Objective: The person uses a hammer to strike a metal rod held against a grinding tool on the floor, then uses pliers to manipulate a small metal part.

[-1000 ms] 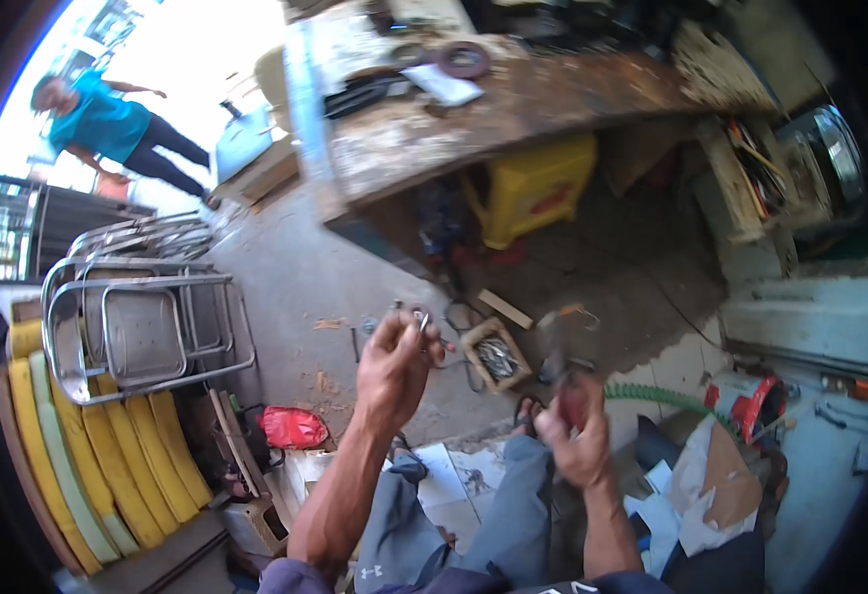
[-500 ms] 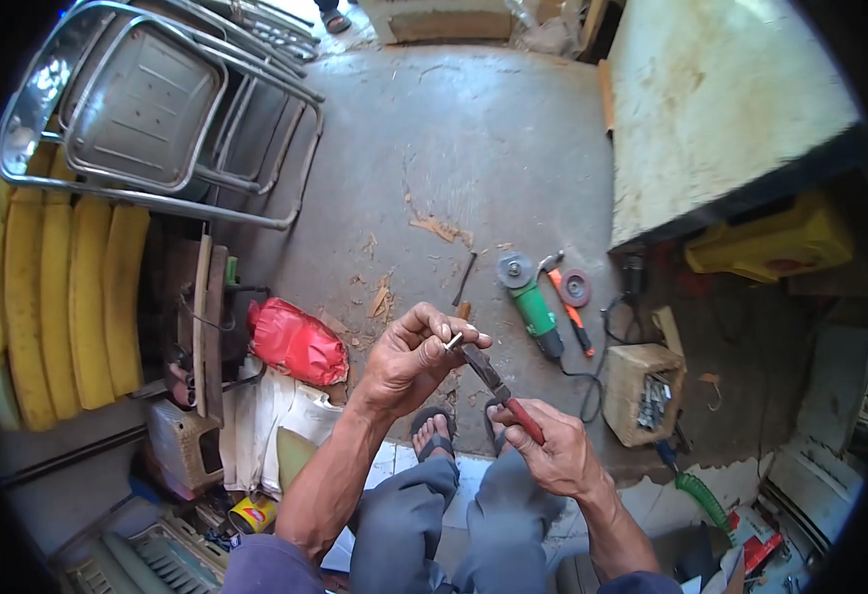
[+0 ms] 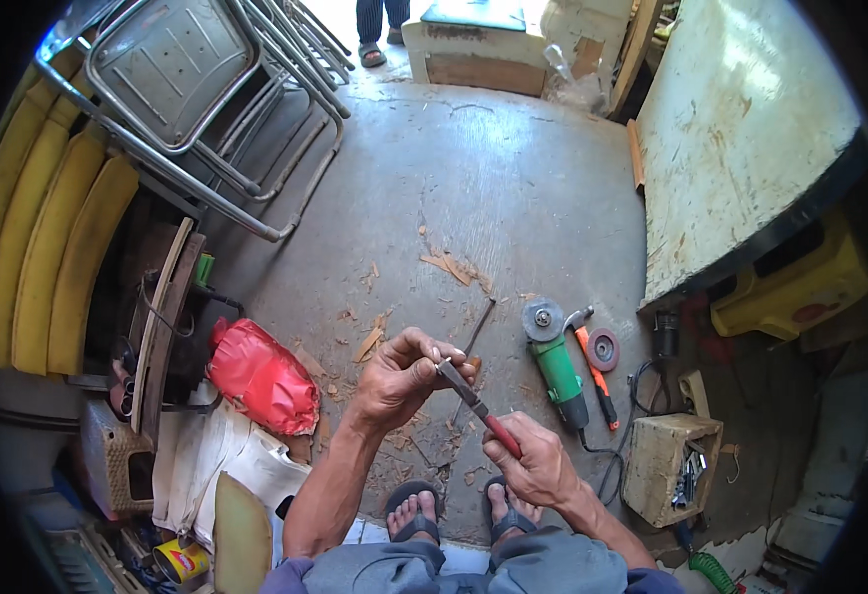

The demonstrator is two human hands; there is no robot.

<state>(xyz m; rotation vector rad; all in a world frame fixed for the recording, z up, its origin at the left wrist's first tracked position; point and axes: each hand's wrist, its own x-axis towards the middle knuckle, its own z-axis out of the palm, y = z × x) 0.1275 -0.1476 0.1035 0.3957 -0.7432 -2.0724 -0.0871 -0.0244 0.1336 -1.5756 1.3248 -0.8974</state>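
Note:
In front of my knees, my right hand (image 3: 536,463) is wrapped round the red handles of pliers (image 3: 473,401). Their dark jaws point up and left, meeting the fingertips of my left hand (image 3: 392,384). Those fingers pinch a small, pale metal pin (image 3: 445,363), its tip showing at the jaws and the rest hidden by fingers. Behind my left fingertips, a thin dark-shafted tool (image 3: 481,322) lies on the floor, its wooden handle partly covered.
To the right lie a green angle grinder (image 3: 557,374), an orange-handled hammer (image 3: 597,368), an abrasive disc (image 3: 603,349) and a box of metal parts (image 3: 644,485). Left are a red bag (image 3: 263,376) and folding chairs (image 3: 171,74). Wood chips (image 3: 449,265) litter the floor. Someone's feet (image 3: 371,54) stand far back.
My view has shifted, so the floor items sit elsewhere in the picture and more shows at the far end. The pin stuck out more visibly before; both hands keep their hold.

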